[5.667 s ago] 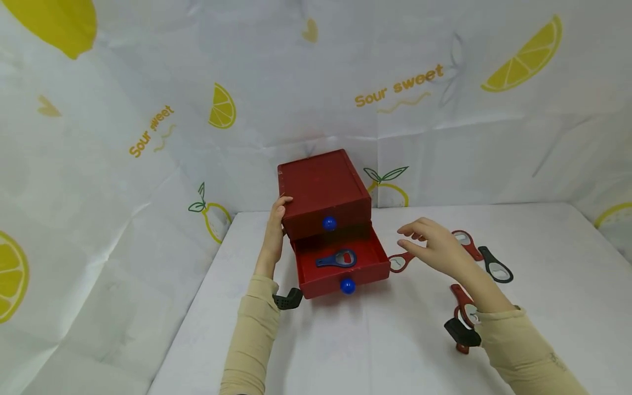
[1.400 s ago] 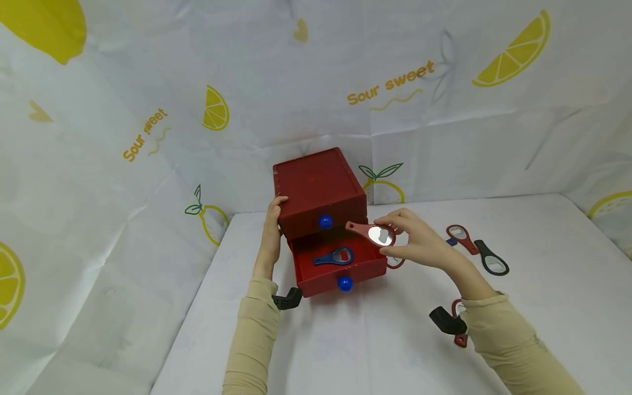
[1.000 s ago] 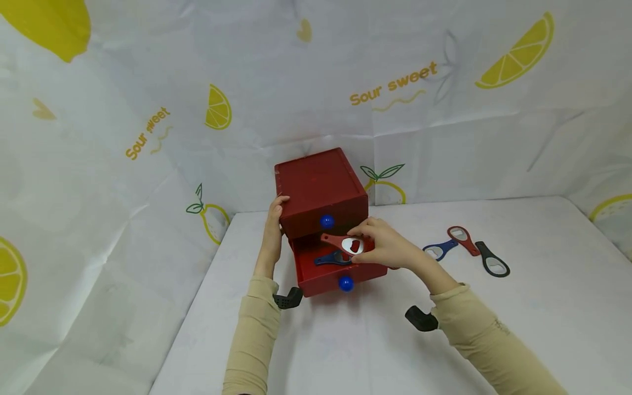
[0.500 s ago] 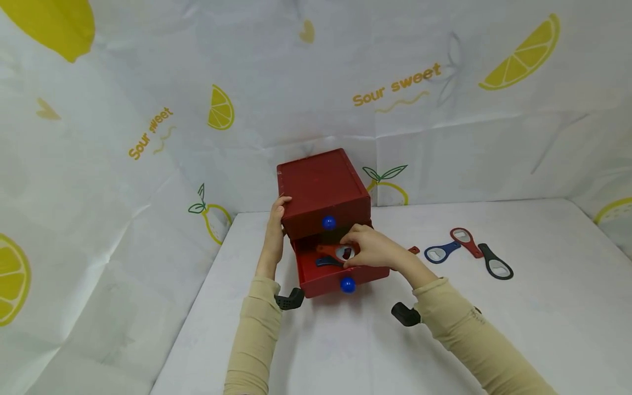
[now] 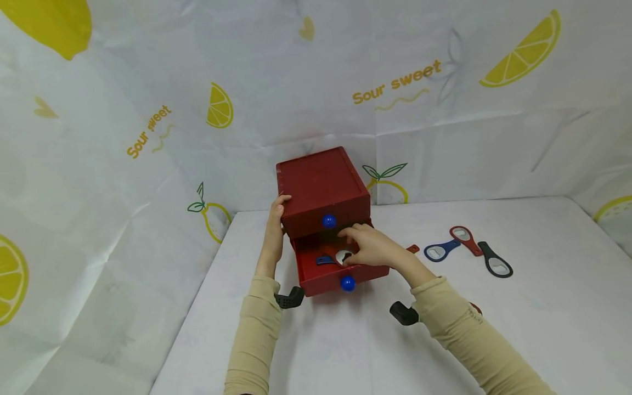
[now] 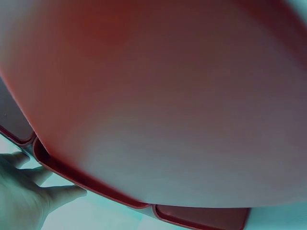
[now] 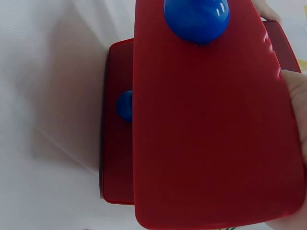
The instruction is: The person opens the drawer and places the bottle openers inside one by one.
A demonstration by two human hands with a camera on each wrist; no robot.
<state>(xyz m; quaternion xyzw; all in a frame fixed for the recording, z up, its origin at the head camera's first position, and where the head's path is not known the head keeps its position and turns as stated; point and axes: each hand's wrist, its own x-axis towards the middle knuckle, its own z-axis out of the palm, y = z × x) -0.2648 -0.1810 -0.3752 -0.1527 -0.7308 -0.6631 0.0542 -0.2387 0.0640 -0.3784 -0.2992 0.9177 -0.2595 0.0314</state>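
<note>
Inside the drawer (image 5: 321, 286), right fingers (image 5: 351, 233) parted, released above red opener (image 5: 340, 255), left fingers (image 5: 278, 208) against cabinet (image 5: 323, 184), black opener (image 5: 495, 261) outside

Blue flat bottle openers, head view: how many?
2. One blue bottle opener lies on the white table, right of the red drawer unit; another blue opener, partly hidden, is in the open drawer. The right hand may hide more.

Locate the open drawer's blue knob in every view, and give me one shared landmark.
Head: blue knob below centre, on the front of the open drawer.
Left wrist: not in it.
Right wrist: right of centre, cut off by the top edge.
Shared landmark: red drawer unit.
</note>
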